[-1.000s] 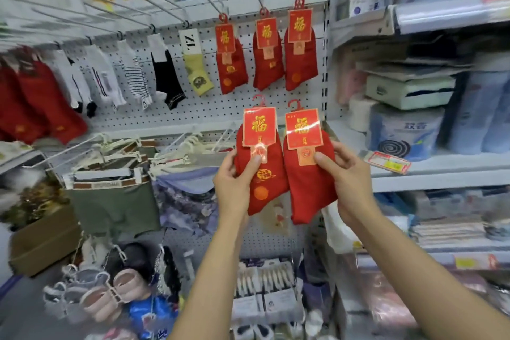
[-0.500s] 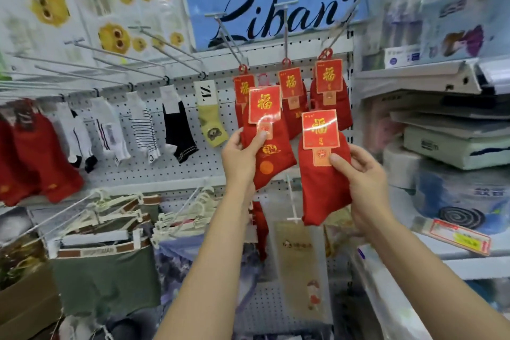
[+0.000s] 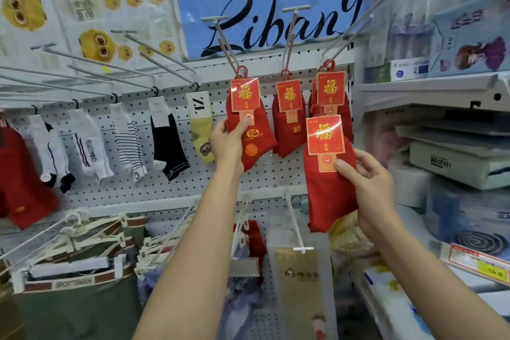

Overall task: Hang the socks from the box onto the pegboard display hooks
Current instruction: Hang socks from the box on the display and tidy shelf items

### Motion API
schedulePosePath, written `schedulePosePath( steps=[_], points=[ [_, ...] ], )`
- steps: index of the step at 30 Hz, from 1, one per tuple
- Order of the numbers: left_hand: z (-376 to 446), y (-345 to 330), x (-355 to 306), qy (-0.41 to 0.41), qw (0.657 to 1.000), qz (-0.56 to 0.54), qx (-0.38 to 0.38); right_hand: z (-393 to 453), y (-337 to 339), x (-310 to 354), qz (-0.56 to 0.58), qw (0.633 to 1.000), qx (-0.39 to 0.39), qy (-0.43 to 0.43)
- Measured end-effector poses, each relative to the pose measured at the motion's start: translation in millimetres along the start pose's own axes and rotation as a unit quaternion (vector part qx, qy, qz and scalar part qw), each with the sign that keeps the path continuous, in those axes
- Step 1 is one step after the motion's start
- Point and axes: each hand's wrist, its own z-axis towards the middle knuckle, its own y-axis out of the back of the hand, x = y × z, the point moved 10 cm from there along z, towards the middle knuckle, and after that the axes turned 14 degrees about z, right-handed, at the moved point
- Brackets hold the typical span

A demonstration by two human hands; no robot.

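Note:
My left hand (image 3: 227, 143) pinches a red sock pair (image 3: 255, 143) with a red-and-gold card; its red hanger loop sits at the base of the left long hook (image 3: 225, 44) on the white pegboard (image 3: 265, 174). My right hand (image 3: 368, 182) grips a second red sock pair (image 3: 328, 188) lower down, in front of the board and off any hook. Two more red pairs hang on the middle hook (image 3: 289, 119) and the right hook (image 3: 331, 91). The box is out of view.
Further left on the pegboard hang white, striped, black and yellow socks (image 3: 168, 143), with long bare hooks (image 3: 91, 61) jutting toward me. Hangers with underwear (image 3: 71, 279) sit below. A shelf unit (image 3: 441, 91) with packaged goods stands close on the right.
My left hand has raised its sock pair up to the left hook, where the loop now sits. The right hand and its pair have stayed low. The camera has tilted upward.

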Motion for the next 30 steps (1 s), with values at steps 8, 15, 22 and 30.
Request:
schedulePosePath(
  steps=[8, 15, 22, 30],
  points=[
    [10.0, 2.7, 8.8, 0.025, 0.998, -0.002, -0.058, 12.3, 14.6, 16.0, 0.002, 1.0, 0.011, -0.005],
    [6.3, 13.7, 14.1, 0.001, 0.982, 0.141, -0.123, 22.7, 29.6, 19.6, 0.004, 1.0, -0.002, -0.002],
    [-53.3, -17.6, -82.0, -0.324, 0.864, 0.315, -0.221, 35.1, 34.7, 16.4, -0.003, 1.0, -0.007, 0.001],
    [-99.3, -146.8, -164.7, -0.528, 0.78, 0.336, -0.015, 58.3, 33.0, 16.0, 0.009, 1.0, -0.017, 0.005]
  ],
)
